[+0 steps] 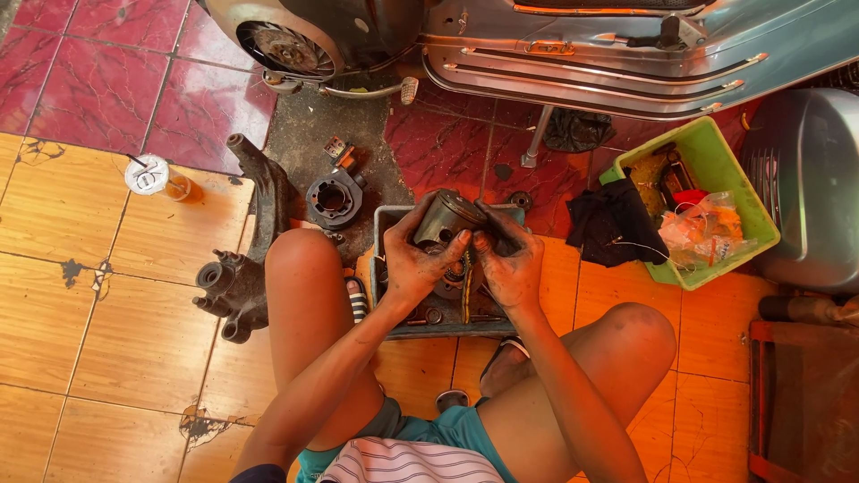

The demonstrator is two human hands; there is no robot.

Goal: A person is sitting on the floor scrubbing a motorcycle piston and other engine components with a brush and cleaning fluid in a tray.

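One metal piston [447, 217] clamped in both grips, left hand [413, 259] at nine o'clock, right hand [512, 264] at three, one grey tray [383, 234] below, one green bin [727, 170] with a clear orange packet [707, 233] at three o'clock.

A short metal piston [447, 217], dull grey and smeared with grease, sits just above the centre of the frame. It is a squat cylinder, tilted so its flat crown faces the upper right, held up off the floor above a shallow grey tray [383, 221] of small parts.
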